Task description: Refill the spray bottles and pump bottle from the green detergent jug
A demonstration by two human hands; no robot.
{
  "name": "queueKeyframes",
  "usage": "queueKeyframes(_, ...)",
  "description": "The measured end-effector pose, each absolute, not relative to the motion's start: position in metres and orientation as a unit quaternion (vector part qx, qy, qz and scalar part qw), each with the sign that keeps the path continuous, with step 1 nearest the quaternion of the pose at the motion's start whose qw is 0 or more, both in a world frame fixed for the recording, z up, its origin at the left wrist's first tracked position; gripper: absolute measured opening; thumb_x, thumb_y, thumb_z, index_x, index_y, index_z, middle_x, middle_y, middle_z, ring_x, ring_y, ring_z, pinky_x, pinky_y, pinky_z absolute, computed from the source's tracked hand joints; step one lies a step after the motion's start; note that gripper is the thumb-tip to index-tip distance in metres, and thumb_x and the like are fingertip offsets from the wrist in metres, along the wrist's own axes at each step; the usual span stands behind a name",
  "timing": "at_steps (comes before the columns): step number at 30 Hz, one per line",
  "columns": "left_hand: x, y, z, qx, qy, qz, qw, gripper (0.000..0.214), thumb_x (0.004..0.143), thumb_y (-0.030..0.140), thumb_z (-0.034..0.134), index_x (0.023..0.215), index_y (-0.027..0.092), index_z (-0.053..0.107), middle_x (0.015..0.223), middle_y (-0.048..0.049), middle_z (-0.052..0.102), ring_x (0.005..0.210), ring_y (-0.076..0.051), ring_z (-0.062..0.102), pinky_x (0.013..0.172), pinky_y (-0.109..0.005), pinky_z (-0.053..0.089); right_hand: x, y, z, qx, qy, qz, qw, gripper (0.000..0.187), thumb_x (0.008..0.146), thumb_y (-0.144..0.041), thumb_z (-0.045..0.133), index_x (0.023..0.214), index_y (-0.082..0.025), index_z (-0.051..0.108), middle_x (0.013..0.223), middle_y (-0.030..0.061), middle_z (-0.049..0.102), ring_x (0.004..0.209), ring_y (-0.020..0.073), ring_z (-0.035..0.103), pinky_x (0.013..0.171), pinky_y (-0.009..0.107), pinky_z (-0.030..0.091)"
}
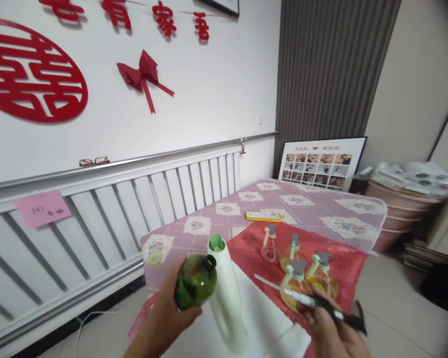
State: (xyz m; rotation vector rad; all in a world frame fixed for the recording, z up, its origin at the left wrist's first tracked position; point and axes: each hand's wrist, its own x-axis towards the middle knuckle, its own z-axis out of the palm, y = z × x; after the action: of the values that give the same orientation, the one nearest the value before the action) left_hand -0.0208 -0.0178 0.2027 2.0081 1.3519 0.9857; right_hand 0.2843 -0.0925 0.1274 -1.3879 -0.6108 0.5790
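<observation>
My left hand (pixel 162 315) is closed around a dark green bottle (pixel 194 286), tilted so its uncapped neck points up and to the right. A tall pale green jug (pixel 227 308) with a green pouring spout stands on the table beside that bottle. In my right hand (pixel 332 335) is a black pump dispenser head (pixel 339 314), its white stem and thin clear tube (pixel 271 282) reaching left. Just behind it, several clear round bottles (pixel 294 287) with grey and pastel tops stand on a red cloth (pixel 252 243). Most hold yellow liquid.
A patterned purple tablecloth (pixel 242 210) covers the table. On it lie a yellow-edged box (pixel 263 217) and a light green cap (pixel 155 257). A white radiator (pixel 153 191) runs along the left wall. Pink baskets (pixel 399 209) and a photo board (pixel 317 166) stand behind.
</observation>
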Motion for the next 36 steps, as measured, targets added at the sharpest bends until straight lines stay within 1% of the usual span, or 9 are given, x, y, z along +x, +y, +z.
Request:
queueKeyframes(4,-0.015,-0.045,0.149,0.659,0.462,0.398,0.441,0.095,0.058,0.015,0.064,0.142,0.026,0.020,0.148,-0.0091,0.040,0.138,-0.029,0.037,0.114,-0.043,0.033,0.263,-0.083,0.190,-0.486,-0.348,0.283,0.750,0.049,0.085,-0.046,0.058,0.130,-0.027,0.052,0.112,0.0077,0.068,0.092,0.0206,0.067,0.084,0.034,0.055)
queueKeyframes(8,-0.012,-0.059,0.128,0.610,0.431,0.429,0.508,0.096,0.058,0.019,0.067,0.143,0.024,0.021,0.150,-0.0102,0.036,0.138,-0.031,0.036,0.115,-0.044,0.031,0.239,-0.077,0.225,-0.506,-0.459,0.219,0.697,0.049,0.082,-0.048,0.062,0.125,-0.026,0.056,0.105,0.0078,0.067,0.086,0.0188,0.064,0.078,0.032,0.054)
queueKeyframes(11,-0.017,-0.063,0.121,0.602,0.430,0.438,0.511,0.099,0.058,0.018,0.069,0.143,0.026,0.021,0.150,-0.0096,0.036,0.138,-0.032,0.035,0.116,-0.045,0.028,0.222,-0.073,0.236,-0.506,-0.534,0.216,0.642,0.045,0.081,-0.050,0.062,0.117,-0.025,0.059,0.099,0.0062,0.068,0.081,0.0170,0.064,0.071,0.027,0.054)
queueKeyframes(16,-0.028,-0.067,0.112,0.598,0.432,0.437,0.514,0.102,0.057,0.016,0.071,0.145,0.025,0.019,0.151,-0.0107,0.034,0.139,-0.032,0.034,0.117,-0.045,0.026,0.198,-0.064,0.232,-0.496,-0.619,0.262,0.549,0.037,0.085,-0.045,0.058,0.114,-0.022,0.060,0.093,0.0041,0.068,0.079,0.0156,0.065,0.070,0.025,0.054)
queueKeyframes(20,-0.032,-0.068,0.103,0.594,0.420,0.441,0.525,0.105,0.054,0.014,0.073,0.144,0.025,0.021,0.150,-0.0106,0.035,0.139,-0.031,0.033,0.117,-0.043,0.025,0.176,-0.057,0.223,-0.503,-0.665,0.306,0.460,0.039,0.084,-0.042,0.059,0.116,-0.021,0.061,0.094,0.0045,0.069,0.086,0.0191,0.065,0.081,0.032,0.053)
queueKeyframes(23,-0.033,-0.068,0.100,0.587,0.389,0.460,0.542,0.107,0.052,0.020,0.076,0.144,0.026,0.021,0.150,-0.0108,0.036,0.138,-0.032,0.035,0.117,-0.044,0.025,0.161,-0.054,0.213,-0.488,-0.674,0.371,0.413,0.040,0.085,-0.039,0.058,0.120,-0.022,0.061,0.105,0.0061,0.070,0.097,0.0213,0.064,0.089,0.036,0.051)
queueKeyframes(28,-0.036,-0.068,0.097,0.567,0.373,0.465,0.569,0.105,0.055,0.022,0.076,0.144,0.024,0.020,0.151,-0.0130,0.034,0.139,-0.032,0.033,0.116,-0.044,0.027,0.149,-0.052,0.196,-0.459,-0.677,0.425,0.388,0.040,0.085,-0.033,0.058,0.124,-0.023,0.059,0.122,0.0082,0.066,0.111,0.0234,0.061,0.100,0.040,0.044)
queueKeyframes(32,-0.031,-0.071,0.073,0.550,0.386,0.489,0.556,0.104,0.050,0.013,0.072,0.141,0.024,0.021,0.149,-0.0146,0.037,0.138,-0.032,0.036,0.115,-0.044,0.030,0.139,-0.046,0.185,-0.499,-0.669,0.400,0.380,0.031,0.072,-0.025,0.067,0.103,-0.021,0.065,0.102,0.0056,0.071,0.100,0.0246,0.064,0.092,0.037,0.048)
queueKeyframes(36,-0.018,-0.073,0.042,0.525,0.454,0.521,0.497,0.104,0.045,0.007,0.066,0.137,0.020,0.018,0.145,-0.0174,0.039,0.134,-0.032,0.041,0.113,-0.042,0.031,0.122,-0.041,0.171,-0.576,-0.636,0.350,0.376,0.028,0.061,-0.025,0.072,0.085,-0.020,0.058,0.084,0.0033,0.067,0.083,0.0246,0.064,0.080,0.037,0.050)
